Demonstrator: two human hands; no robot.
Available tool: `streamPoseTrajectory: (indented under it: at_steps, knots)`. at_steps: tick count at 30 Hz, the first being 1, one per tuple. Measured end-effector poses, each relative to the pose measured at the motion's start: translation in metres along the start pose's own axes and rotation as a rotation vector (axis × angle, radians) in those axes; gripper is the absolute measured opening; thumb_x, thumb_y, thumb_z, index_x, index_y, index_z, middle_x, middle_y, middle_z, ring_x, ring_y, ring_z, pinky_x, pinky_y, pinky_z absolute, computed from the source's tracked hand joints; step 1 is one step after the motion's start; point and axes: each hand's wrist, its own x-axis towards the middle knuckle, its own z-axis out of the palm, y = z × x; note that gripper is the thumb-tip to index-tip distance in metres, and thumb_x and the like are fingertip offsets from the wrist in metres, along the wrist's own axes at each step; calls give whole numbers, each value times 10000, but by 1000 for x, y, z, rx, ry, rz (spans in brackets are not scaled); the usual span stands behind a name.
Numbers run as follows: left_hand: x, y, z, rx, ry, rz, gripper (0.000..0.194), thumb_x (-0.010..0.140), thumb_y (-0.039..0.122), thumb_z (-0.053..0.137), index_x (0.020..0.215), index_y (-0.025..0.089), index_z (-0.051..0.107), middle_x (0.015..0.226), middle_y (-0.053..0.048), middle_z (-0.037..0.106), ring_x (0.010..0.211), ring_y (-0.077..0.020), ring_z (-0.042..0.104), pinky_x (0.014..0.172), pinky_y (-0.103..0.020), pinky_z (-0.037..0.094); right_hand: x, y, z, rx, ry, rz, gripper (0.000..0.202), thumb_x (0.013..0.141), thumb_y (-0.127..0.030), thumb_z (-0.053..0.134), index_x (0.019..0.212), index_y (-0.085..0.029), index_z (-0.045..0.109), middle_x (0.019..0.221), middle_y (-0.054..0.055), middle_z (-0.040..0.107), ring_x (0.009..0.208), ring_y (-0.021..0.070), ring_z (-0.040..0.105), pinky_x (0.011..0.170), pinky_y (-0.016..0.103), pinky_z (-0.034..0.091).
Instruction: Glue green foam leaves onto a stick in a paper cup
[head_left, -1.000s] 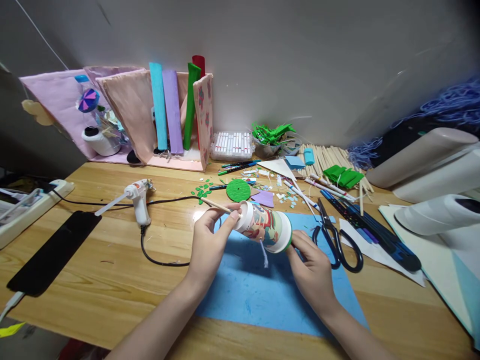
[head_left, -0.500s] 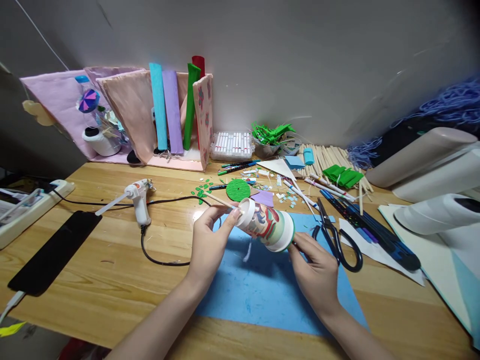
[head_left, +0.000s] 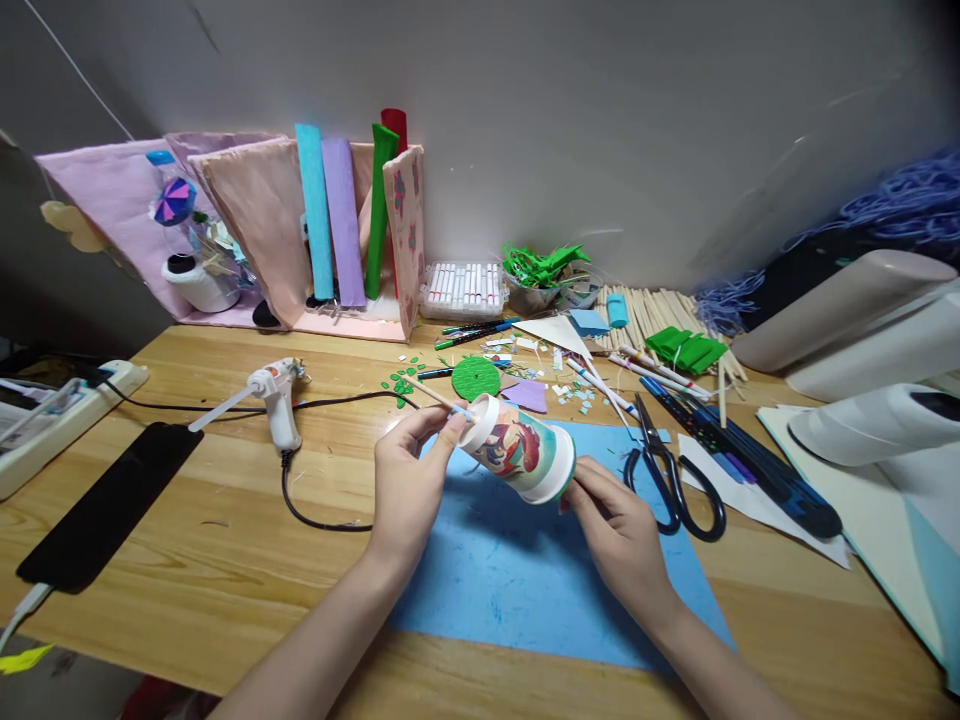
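Note:
A printed paper cup (head_left: pixel 517 445) with white bands at both ends is held tilted above a blue sheet (head_left: pixel 517 600). Its narrower end points up and left, and a thin wooden stick (head_left: pixel 431 393) sticks out there. At that end my left hand (head_left: pixel 409 475) is closed, thumb and fingers pinching the cup's rim beside the stick. My right hand (head_left: pixel 619 520) is closed at the wider, green-edged end; its fingertips are partly hidden, so their exact grip is unclear. A green disc (head_left: pixel 476 379) with a small central hole lies just beyond the cup.
Left of my hands stand a glue gun (head_left: pixel 281 400) with its cord and a black phone (head_left: pixel 109 505). Black-handled scissors (head_left: pixel 664 480) lie at the right. Behind are paper scraps, a marker box (head_left: pixel 463 290) and wooden sticks (head_left: pixel 649 325). White rolls (head_left: pixel 874 425) lie far right.
The cup has turned about its length, so more of the printed picture faces me. Both hands have shifted slightly left with it. The white thread hanging below it is no longer visible.

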Motion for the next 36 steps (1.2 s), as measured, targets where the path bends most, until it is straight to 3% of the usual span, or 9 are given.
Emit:
streamPoseTrajectory:
  at_steps: [6,14,19,36]
  knots:
    - [2,-1,0,3,21,-27,211,682,325,723,779,138,705,807,-65,701,802,-179,626,758,-279,483,0,2,-1,-6,-4,-21,238,892,-173,472,660,-196,520,671,3,512,634,134,496,578,232,378]
    - [4,-3,-4,127,7,70,180,705,334,701,724,155,690,769,-49,690,768,-163,612,734,-270,468,0,4,-1,-19,-42,-33,268,899,-162,446,635,-191,489,618,-11,495,585,125,480,553,227,368]
    - [9,-4,-7,116,-11,55,184,688,332,718,730,154,699,771,-50,700,755,-163,627,711,-263,470,0,4,0,-24,-46,-47,269,898,-152,446,635,-190,489,609,-12,488,583,124,483,552,229,365]
    - [7,-6,-6,142,-21,74,206,694,383,715,750,185,724,788,-47,716,799,-178,616,757,-279,449,-1,8,2,-168,72,-266,199,836,-31,506,729,-184,577,650,16,565,611,146,445,595,284,376]
